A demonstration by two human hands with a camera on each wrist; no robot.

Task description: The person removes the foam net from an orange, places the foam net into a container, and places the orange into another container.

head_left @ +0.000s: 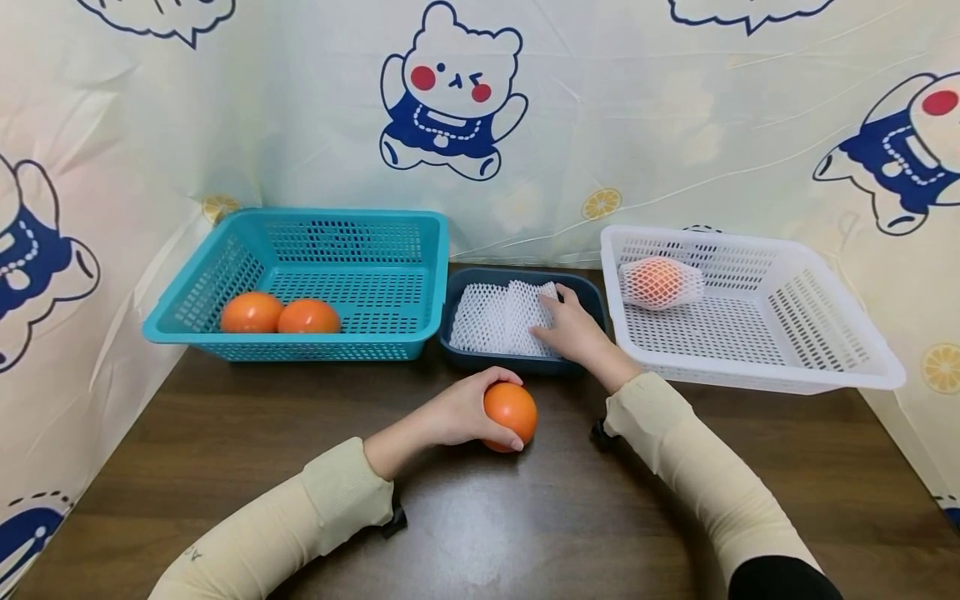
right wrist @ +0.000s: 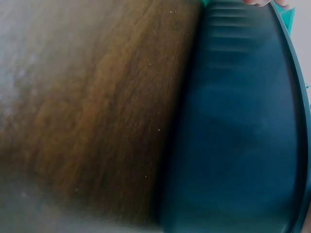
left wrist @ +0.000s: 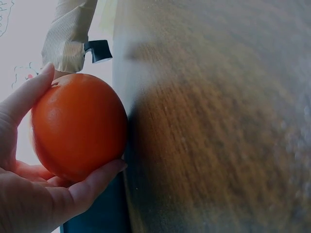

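Observation:
My left hand (head_left: 468, 412) grips an orange (head_left: 513, 412) low over the front middle of the table. In the left wrist view, the thumb and fingers wrap opposite sides of the orange (left wrist: 80, 126). My right hand (head_left: 573, 329) reaches into a dark blue tub (head_left: 517, 363), its thumb and fingers spread at the right edge of the white foam nets (head_left: 498, 321). I cannot tell whether it pinches a net. The right wrist view mostly catches the tub's outer wall (right wrist: 238, 126), with fingertips (right wrist: 262, 1) at the top edge.
A teal basket (head_left: 300, 218) with two oranges (head_left: 281, 314) stands at the back left. At the back right is a white basket (head_left: 765, 375), holding an orange in a foam net (head_left: 660, 283). Behind them hangs a printed cloth (head_left: 555, 125). All stand on a brown wooden table (head_left: 495, 533).

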